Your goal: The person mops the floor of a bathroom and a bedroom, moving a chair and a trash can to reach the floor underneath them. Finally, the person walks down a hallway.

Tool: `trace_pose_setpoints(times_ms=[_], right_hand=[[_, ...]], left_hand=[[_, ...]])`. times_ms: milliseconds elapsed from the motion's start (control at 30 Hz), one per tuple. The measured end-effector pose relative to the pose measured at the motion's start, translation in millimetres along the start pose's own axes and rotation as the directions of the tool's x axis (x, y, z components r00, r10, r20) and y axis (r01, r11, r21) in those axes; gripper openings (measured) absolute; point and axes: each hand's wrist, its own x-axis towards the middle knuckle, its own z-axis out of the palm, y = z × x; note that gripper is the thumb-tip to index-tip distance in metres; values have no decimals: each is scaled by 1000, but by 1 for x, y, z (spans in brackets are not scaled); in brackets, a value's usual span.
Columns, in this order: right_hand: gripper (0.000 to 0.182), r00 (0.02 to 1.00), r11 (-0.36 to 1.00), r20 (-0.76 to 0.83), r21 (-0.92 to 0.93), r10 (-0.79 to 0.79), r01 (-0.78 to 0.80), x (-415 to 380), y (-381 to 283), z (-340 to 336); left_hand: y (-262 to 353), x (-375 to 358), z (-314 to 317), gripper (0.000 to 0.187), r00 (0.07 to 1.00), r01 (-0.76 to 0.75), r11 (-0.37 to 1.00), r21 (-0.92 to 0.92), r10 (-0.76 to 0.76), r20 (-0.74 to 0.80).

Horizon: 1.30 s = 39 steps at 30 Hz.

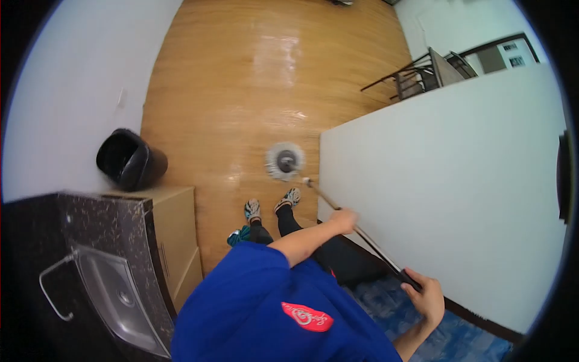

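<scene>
A mop with a round white head (284,161) rests on the wooden floor just ahead of my feet (271,206). Its thin handle (374,244) slants down-right along the base of a white wall. My left hand (345,218) grips the handle about midway. My right hand (425,295) is closed around the handle's black top end, close to my body. My blue shirt fills the lower middle of the view.
A black bin (129,158) stands against the left wall. A dark stone counter with a steel sink (114,289) and a beige cabinet (175,232) lies at lower left. The white wall (446,181) is on my right; chairs (422,75) stand beyond it. A blue patterned mat (386,298) is underfoot.
</scene>
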Motion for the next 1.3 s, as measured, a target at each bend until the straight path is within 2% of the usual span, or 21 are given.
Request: trace_pose_setpoints(times_ms=[67, 167, 233, 300, 333, 367, 400, 433, 500, 600, 667, 733, 800, 833, 900, 1000, 1167, 1200, 1233, 1267, 1300], right_hand=[[44, 996, 997, 46, 22, 79, -80, 0, -13, -18], [47, 992, 991, 95, 102, 78, -87, 11, -12, -27], [45, 984, 996, 155, 8, -83, 83, 24, -30, -35], [46, 936, 955, 196, 7, -292, 296, 39, -50, -25], [47, 884, 905, 199, 39, -423, 424, 52, -59, -9], [48, 849, 877, 237, 29, -472, 480, 63, -68, 11], [50, 809, 845, 275, 20, -519, 535, 73, -78, 34], [50, 792, 837, 301, 39, -531, 546, 81, -95, 55], [48, 782, 835, 307, 91, -543, 543, 93, -97, 101], [42, 845, 887, 271, 121, -461, 445, 88, -60, 134], [42, 894, 944, 305, 86, -328, 318, 59, -18, 110], [45, 949, 987, 274, 9, -158, 162, 11, 11, 72], [45, 987, 993, 119, -38, -104, 109, -38, 38, 46], [46, 994, 998, 92, -34, -58, 62, -54, 36, 34], [49, 999, 1000, 51, -18, 18, -17, -77, 32, 17], [55, 992, 988, 34, -97, -119, 122, -83, 27, 8], [56, 892, 897, 192, -95, -409, 432, -68, 45, 26], [54, 842, 855, 224, -57, -492, 515, -58, 53, 46], [51, 814, 836, 247, -27, -526, 549, -51, 52, 65], [51, 784, 819, 296, -9, -546, 574, -43, 59, 90], [52, 763, 802, 315, -5, -565, 597, -39, 68, 119]], left_hand=[[26, 17, -21, 26, 989, -12, 999, 30, 8, 146], [23, 3, -32, 23, 999, 7, 999, -44, -5, 39], [-17, -18, -14, 25, 993, -4, 998, -65, -3, -117], [-36, -83, -70, 25, 984, 170, 985, 14, -169, -57], [-57, -114, -81, 22, 964, 216, 976, -20, -216, -157], [-106, -135, -59, 18, 928, 142, 990, -15, -139, -346], [-108, -168, -92, 22, 904, 229, 969, -95, -248, -350], [-134, -188, -91, 23, 865, 317, 945, -85, -325, -382], [-175, -212, -88, 25, 796, 528, 849, 18, -488, -359], [-179, -192, -74, 30, 826, 564, 798, 213, -536, -178], [-134, -160, -44, 29, 881, 472, 875, 104, -463, -99], [-74, -126, -11, 29, 967, 244, 966, 81, -248, 50], [-13, -87, 29, 31, 988, 111, 994, 0, -111, 107], [15, -73, 41, 29, 997, 28, 999, -44, -25, 76], [48, -49, 67, 20, 993, -19, 1000, -23, 22, 118], [67, -56, 68, 20, 996, -71, 996, -55, 74, 53], [29, -151, 57, 23, 976, 98, 994, -53, -106, -190], [-15, -170, 87, 28, 934, -10, 1000, -24, 1, -357], [-26, -195, 76, 31, 941, 86, 996, -24, -89, -328], [-16, -221, 61, 26, 913, 267, 963, -23, -261, -313], [-56, -230, 95, 20, 882, 371, 925, 83, -324, -343]])
